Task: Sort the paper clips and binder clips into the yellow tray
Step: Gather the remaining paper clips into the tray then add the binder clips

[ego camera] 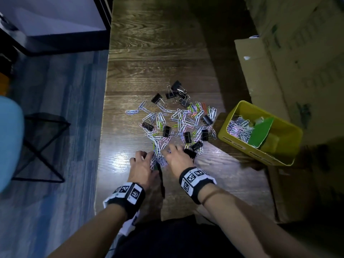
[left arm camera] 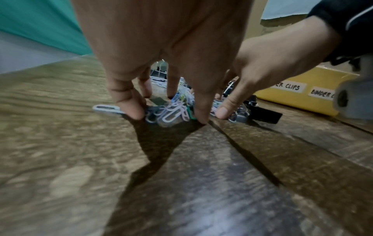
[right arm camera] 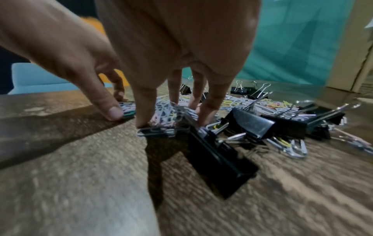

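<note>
A loose pile of coloured paper clips (ego camera: 178,120) mixed with black binder clips (ego camera: 166,130) lies in the middle of the wooden table (ego camera: 149,53). The yellow tray (ego camera: 289,131) stands to the right, with paper clips in its left compartment beside a green divider (ego camera: 260,131). At the pile's near edge my left hand (ego camera: 149,157) and right hand (ego camera: 168,152) close from both sides on one bunch of paper clips (ego camera: 158,161). In the left wrist view my left hand (left arm camera: 167,116) has thumb and fingers round that bunch (left arm camera: 173,111). In the right wrist view my right hand (right arm camera: 171,123) grips the clips (right arm camera: 161,118); a binder clip (right arm camera: 220,159) lies beside it.
Cardboard boxes (ego camera: 270,71) stand right of and behind the tray. The table's left edge (ego camera: 104,127) drops to a blue floor with a black wire stand (ego camera: 42,146). Tray labels (left arm camera: 288,87) face me. Bare table stretches beyond the pile.
</note>
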The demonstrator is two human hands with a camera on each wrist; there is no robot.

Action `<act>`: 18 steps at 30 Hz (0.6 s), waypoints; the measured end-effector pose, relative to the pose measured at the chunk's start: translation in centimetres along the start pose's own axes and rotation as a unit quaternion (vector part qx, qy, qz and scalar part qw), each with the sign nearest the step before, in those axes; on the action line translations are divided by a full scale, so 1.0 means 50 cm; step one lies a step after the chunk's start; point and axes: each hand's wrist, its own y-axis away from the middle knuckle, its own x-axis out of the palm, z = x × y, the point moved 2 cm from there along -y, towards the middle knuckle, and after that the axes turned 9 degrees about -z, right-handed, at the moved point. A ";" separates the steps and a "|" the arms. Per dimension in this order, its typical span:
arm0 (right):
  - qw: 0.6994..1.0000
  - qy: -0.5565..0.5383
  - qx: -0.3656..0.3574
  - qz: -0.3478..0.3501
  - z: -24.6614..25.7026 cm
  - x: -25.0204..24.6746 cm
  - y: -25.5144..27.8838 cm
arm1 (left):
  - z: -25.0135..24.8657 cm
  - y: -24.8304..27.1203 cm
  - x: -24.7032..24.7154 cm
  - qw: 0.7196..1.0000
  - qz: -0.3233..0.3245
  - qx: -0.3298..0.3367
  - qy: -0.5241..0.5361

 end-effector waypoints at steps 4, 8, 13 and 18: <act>1.000 -0.022 -0.010 -0.010 -0.001 -0.003 0.011 | -0.017 0.003 0.006 0.997 -0.010 0.028 0.068; 0.999 -0.037 -0.013 -0.003 -0.013 -0.010 0.013 | -0.015 -0.002 -0.008 0.994 -0.028 0.038 0.102; 0.998 -0.057 -0.029 -0.010 -0.028 -0.023 0.023 | 0.017 -0.025 -0.014 0.990 -0.028 0.000 0.137; 0.991 -0.129 0.010 -0.020 -0.053 -0.031 0.033 | 0.038 -0.032 -0.036 0.939 0.018 -0.099 0.329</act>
